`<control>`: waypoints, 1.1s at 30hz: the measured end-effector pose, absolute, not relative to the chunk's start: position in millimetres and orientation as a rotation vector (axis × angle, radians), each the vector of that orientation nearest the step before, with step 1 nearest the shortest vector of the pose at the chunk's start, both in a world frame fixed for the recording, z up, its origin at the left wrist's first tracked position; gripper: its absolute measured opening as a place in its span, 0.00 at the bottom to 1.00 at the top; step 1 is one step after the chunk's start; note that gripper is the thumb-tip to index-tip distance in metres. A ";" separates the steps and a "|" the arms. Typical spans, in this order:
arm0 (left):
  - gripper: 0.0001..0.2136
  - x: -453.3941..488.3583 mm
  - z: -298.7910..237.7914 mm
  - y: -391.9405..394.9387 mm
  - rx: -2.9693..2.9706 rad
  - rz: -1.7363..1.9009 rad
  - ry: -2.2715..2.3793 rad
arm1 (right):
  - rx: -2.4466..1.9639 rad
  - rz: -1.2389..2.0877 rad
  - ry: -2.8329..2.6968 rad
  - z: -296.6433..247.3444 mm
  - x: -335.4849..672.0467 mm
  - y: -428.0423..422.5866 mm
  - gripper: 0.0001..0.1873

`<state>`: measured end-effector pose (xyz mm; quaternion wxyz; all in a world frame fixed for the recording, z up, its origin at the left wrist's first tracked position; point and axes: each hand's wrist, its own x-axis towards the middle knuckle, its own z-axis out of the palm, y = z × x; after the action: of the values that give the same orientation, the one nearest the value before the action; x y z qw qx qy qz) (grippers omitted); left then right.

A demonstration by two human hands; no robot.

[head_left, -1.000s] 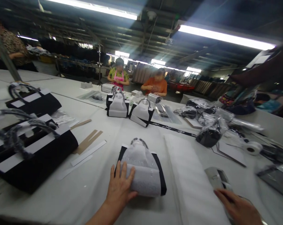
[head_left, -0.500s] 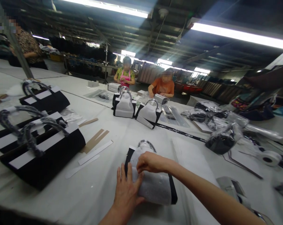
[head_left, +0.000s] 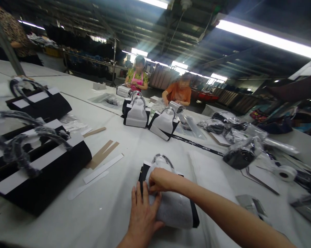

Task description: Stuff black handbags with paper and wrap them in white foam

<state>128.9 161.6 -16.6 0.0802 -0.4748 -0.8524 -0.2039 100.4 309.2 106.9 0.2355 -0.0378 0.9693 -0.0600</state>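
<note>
In front of me a black handbag (head_left: 196,217) lies on the white table, with a whitish soft sheet (head_left: 177,212) wrapped over its body. Its handle (head_left: 167,159), under clear film, stands up at the far end. Fingers spread, my left hand (head_left: 145,215) rests flat on the bag's near left side. My right hand (head_left: 162,179) reaches across from the right with fingers curled down against the sheet below the handle. Its fingertips are hidden, so what they pinch cannot be made out.
Black handbags with wrapped handles (head_left: 44,168) stand at left, near cardboard strips (head_left: 102,154). Two wrapped bags (head_left: 136,113) stand farther back. At right lie bagged handbags (head_left: 242,155), a tape roll (head_left: 285,173) and a grey tape dispenser (head_left: 252,205). Two people work across the table.
The view has shifted slightly, so the bags at left sit further left. Both hands stay on the bag; my right hand has curled a little lower toward the sheet.
</note>
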 end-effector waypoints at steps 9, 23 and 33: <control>0.44 132.9 -21.4 165.6 -1.386 -0.612 -2.561 | 0.025 -0.373 2.707 100.7 106.3 318.5 0.15; 0.43 134.6 -11.4 166.9 -1.359 -0.606 -2.582 | 0.336 -0.409 2.757 86.1 102.8 364.8 0.28; 0.40 122.2 -21.1 152.1 -1.460 -0.540 -2.415 | 0.449 -0.932 2.662 69.8 117.1 376.5 0.21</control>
<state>122.2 152.1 -21.1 0.1336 -0.5036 -0.8329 -0.1863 117.1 376.5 69.8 0.1423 0.1557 0.9226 -0.3230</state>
